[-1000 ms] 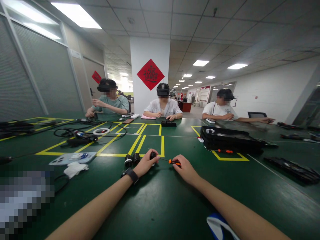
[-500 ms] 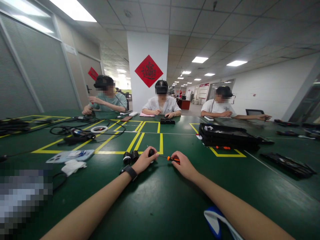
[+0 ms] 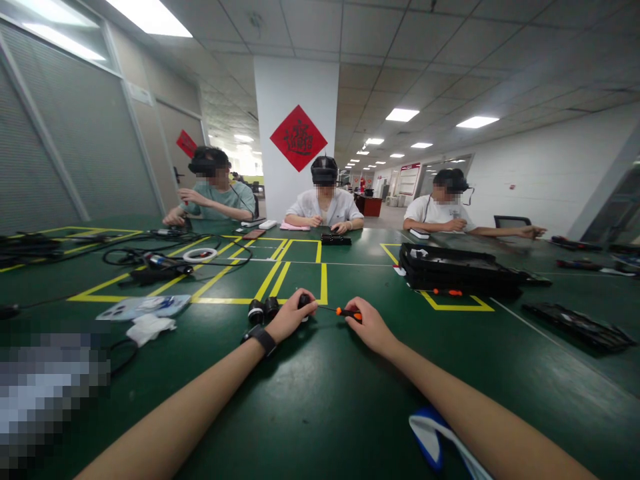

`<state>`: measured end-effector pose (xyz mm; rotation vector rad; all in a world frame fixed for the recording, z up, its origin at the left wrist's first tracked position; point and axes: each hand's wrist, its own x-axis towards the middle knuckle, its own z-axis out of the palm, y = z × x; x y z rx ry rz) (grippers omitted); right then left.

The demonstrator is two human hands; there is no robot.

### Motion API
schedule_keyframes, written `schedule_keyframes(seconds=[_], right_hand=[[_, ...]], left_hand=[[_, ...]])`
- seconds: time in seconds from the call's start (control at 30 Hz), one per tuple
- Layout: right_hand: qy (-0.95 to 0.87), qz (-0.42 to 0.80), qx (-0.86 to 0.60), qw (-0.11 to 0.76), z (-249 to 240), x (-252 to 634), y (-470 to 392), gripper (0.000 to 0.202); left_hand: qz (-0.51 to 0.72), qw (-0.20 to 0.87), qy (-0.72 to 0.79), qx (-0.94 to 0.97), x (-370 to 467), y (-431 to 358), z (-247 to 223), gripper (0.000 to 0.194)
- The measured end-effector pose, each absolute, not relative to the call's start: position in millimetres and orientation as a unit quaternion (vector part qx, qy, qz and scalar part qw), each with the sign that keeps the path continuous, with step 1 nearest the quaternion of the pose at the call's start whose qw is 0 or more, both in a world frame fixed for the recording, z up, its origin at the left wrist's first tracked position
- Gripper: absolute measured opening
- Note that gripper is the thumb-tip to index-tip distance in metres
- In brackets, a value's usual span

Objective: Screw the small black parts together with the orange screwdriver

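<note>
My left hand [image 3: 293,313] is closed around a small black rounded part [image 3: 303,301], its kind too small to make out. In my right hand [image 3: 369,325] is a screwdriver [image 3: 349,313] with an orange and black handle, its thin shaft pointing left. The shaft's tip reaches the part at my left fingertips; whether it sits in a screw is hidden. Two similar black cylindrical parts [image 3: 263,309], one with a pale band, stand on the green table [image 3: 310,413] just left of my left hand.
Right of my hands lie stacked black trays [image 3: 450,267], an orange-handled tool [image 3: 448,292] and a black panel [image 3: 577,327]. Cables [image 3: 160,261], a light-blue phone-shaped item [image 3: 145,307] and a crumpled tissue [image 3: 150,329] lie left. A blue-white strap [image 3: 440,440] is near my right forearm. Three people sit opposite.
The view has shifted slightly. Both hands keep their hold, and the screwdriver stays against the black part with its handle turned a little.
</note>
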<state>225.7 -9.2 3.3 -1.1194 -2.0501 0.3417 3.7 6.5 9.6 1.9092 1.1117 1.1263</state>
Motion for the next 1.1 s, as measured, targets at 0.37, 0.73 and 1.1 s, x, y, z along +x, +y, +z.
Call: schedule_keyframes(seconds=[0.37, 0.73, 1.1], right_hand=[[-0.814, 0.126, -0.426, 0.374, 3.7, 225.0, -9.2, 0.013], [-0.815, 0.119, -0.433, 0.366, 0.1, 225.6, -5.1, 0.011], [-0.806, 0.137, -0.445, 0.365, -0.6, 225.9, -3.1, 0.015]], left_hand=[[0.434, 0.333, 0.421, 0.724, 3.6, 7.6, 7.5, 0.027], [0.434, 0.329, 0.427, 0.723, 3.0, 6.7, 8.2, 0.027], [0.435, 0.329, 0.430, 0.719, 3.7, 7.4, 8.2, 0.026]])
